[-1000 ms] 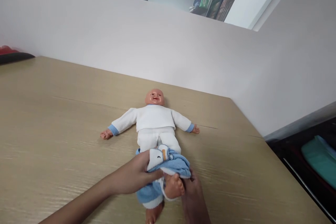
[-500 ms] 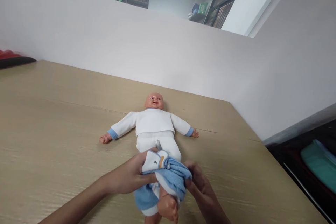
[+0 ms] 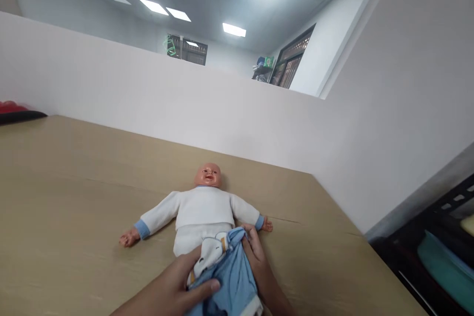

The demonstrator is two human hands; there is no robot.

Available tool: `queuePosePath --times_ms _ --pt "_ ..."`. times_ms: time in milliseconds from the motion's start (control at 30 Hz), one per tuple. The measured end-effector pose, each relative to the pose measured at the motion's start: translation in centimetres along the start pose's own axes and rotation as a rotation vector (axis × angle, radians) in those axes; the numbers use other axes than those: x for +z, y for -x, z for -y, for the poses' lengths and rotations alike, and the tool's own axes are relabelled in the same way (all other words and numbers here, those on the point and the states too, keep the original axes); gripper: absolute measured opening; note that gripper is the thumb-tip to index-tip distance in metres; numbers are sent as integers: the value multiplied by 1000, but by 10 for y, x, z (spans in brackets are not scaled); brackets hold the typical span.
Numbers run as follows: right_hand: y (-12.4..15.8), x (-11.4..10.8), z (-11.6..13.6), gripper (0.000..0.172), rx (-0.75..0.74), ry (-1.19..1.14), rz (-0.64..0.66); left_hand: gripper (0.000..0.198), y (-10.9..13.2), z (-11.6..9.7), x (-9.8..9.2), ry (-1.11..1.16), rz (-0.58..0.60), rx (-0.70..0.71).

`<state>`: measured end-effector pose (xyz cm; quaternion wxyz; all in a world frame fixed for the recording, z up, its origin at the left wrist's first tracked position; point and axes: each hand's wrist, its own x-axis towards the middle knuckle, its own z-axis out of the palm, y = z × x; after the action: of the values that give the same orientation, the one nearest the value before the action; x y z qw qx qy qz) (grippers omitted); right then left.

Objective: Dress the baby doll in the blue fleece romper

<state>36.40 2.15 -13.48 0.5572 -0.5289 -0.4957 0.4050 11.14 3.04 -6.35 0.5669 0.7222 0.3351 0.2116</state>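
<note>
A baby doll (image 3: pixel 204 205) in a white long-sleeved top with blue cuffs lies on its back, arms spread, head away from me. Over its lower body are small blue pants (image 3: pixel 234 272) with a white animal patch at the waist. My left hand (image 3: pixel 187 276) grips the left side of the pants near the patch, thumb on top of the fabric. At the right, my right hand (image 3: pixel 255 252) pinches the waistband and holds it up. The doll's legs and feet are hidden by the pants and the frame's lower edge.
The wooden table (image 3: pixel 92 222) meets a white low wall (image 3: pixel 166 113) at the back. A red object (image 3: pixel 13 106) is at the far left. Beyond the table's right edge stands a black rack (image 3: pixel 414 252) with a teal item (image 3: pixel 444 271).
My right hand has pulled the waistband of the pants up toward the doll's waist. The doll's foot is now out of sight. The view has tilted upward.
</note>
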Motion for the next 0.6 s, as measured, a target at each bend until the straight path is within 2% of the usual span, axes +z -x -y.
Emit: queuePosePath --times_ms 133,233,367,500,600 --pt "-3 -6 -14 30 161 -126 61 67 -8 18 -12 -194 -286 2" --pt "-1 -4 -10 40 178 -184 145 63 -18 29 -28 -360 -379 42" --pt "3 1 7 40 185 -132 156 55 -31 33 -50 -510 -409 189" --pt "-5 4 15 45 123 -134 163 59 -42 36 -65 -485 -364 169" --pt "-25 7 10 42 73 -79 85 56 -47 31 -72 -392 -301 152"
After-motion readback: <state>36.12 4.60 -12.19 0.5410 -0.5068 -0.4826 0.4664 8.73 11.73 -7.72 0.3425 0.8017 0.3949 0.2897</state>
